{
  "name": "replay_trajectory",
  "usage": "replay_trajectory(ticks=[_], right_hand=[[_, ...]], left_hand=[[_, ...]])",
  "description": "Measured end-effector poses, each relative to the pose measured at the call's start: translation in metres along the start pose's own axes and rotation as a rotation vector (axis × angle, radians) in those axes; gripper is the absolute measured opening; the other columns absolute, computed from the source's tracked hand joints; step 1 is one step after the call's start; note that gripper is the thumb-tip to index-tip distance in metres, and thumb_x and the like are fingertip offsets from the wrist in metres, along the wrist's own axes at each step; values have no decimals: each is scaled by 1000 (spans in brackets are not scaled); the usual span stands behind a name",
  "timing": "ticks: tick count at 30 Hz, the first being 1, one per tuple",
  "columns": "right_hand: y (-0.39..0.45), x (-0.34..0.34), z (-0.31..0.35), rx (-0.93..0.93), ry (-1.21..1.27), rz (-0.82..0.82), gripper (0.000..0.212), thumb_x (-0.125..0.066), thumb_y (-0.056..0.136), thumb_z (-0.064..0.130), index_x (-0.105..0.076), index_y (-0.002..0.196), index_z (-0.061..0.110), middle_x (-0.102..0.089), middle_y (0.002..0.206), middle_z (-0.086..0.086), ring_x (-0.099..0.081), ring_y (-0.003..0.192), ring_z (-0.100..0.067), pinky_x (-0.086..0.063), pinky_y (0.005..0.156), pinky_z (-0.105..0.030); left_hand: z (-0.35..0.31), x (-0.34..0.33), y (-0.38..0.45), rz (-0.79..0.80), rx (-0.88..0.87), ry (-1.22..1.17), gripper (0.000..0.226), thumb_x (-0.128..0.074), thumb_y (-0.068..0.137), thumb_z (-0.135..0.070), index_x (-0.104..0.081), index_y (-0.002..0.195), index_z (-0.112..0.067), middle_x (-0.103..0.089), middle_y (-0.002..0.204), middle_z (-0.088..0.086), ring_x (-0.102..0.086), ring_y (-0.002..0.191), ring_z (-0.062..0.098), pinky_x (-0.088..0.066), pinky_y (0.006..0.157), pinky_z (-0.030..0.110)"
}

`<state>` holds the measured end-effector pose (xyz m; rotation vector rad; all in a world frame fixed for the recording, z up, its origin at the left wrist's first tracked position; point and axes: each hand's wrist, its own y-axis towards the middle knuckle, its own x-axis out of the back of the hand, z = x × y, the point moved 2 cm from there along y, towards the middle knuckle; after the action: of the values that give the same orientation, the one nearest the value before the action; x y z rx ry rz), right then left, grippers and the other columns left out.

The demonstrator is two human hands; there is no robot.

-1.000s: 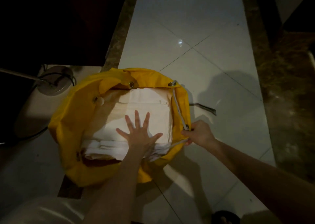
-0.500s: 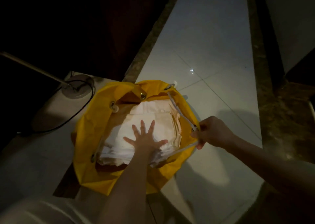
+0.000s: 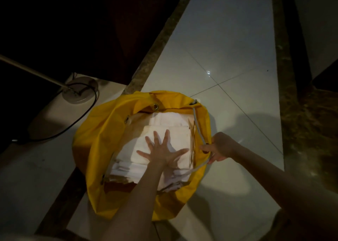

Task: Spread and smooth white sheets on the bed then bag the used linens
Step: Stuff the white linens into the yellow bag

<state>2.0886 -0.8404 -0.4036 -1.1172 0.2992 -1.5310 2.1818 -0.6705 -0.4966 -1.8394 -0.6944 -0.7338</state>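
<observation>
Yellow laundry bag point(image 3: 102, 143), mouth open upward, standing on the pale tiled floor point(image 3: 228, 57) at centre of view. Contents: stack of folded white linens point(image 3: 170, 123), filling the bag's opening, edges layered toward 6 o'clock. Left hand point(image 3: 161, 152): fingers straight and splayed, palm pressed flat on top of the stack. Right hand point(image 3: 220, 146): at 3 o'clock of the bag, fingers curled round the white drawstring point(image 3: 198, 129) at the rim; cord runs from a metal eyelet point(image 3: 155, 106) region at 12 to 1 o'clock down to the hand, with a second length trailing toward 5 o'clock. Floor lamp base point(image 3: 80, 90), round, at 10 o'clock of the bag, well apart, with slanted pole and black cable point(image 3: 80, 116) curving beside it. Dark stone border strip point(image 3: 157, 46) running diagonally from the bag toward 12 o'clock. Lighting dim; upper left too dark to tell.
</observation>
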Motion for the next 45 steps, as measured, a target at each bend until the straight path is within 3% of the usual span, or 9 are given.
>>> replay_trajectory(ticks=[4,8,12,16,25,34,37,41,45], right_hand=[[11,-7,-15,49,167,-57,36,-85,59,35,-57,61,13,-64,52,2,-62,42,-8,-57,48,-26],[5,-18,-24,170,307,-105,28,-67,88,33,-65,79,6,-67,72,-8,-64,58,-17,-56,56,-22],[-1,-23,-54,216,362,-101,27,-68,88,19,-69,94,-7,-71,91,-22,-68,88,-38,-55,83,-51],[-30,-23,-43,311,465,-101,21,-64,85,15,-71,90,-4,-74,86,-13,-71,79,-26,-54,77,-42],[-82,6,9,431,590,-145,92,-79,48,68,-64,87,-14,-62,87,-37,-59,83,-52,-51,75,-59],[-70,16,18,222,407,-42,19,-70,84,26,-68,77,9,-68,62,0,-63,52,-5,-49,49,-16],[-69,4,32,165,427,4,19,-72,84,25,-66,78,7,-66,59,-1,-62,48,-7,-50,48,-19],[-71,-27,46,161,499,24,29,-72,84,16,-65,95,-9,-68,80,-22,-64,70,-31,-57,75,-44],[-74,-24,37,139,533,-35,25,-71,84,15,-67,96,-6,-68,94,-29,-67,86,-44,-56,81,-49]], left_hand=[[15,-6,8,-9,10,96,120,-44,58,-94,16,149,-43,30,157,6,30,141,41,13,98,78],[22,-22,16,-73,16,181,125,-43,54,-97,25,145,-45,35,155,5,31,140,41,11,97,79],[25,-26,23,-126,34,243,128,-44,54,-97,30,144,-44,35,155,5,28,141,41,7,98,79],[27,-16,29,-117,46,235,133,-49,51,-96,32,142,-44,36,155,4,29,141,40,7,98,79],[33,5,31,-65,78,249,134,-56,55,-91,28,146,-40,34,155,4,29,141,40,8,101,78],[71,41,13,171,-110,296,149,-23,31,-107,20,151,-29,25,158,14,27,143,39,11,112,65],[100,41,-5,145,-38,316,161,-5,12,-108,19,151,-30,26,157,18,30,140,43,13,111,66],[102,19,-12,46,98,209,118,-31,60,-98,20,149,-39,39,152,7,39,133,47,8,105,74],[103,2,-9,-57,116,213,118,-14,50,-102,18,148,-45,36,154,4,37,134,47,0,100,80]])
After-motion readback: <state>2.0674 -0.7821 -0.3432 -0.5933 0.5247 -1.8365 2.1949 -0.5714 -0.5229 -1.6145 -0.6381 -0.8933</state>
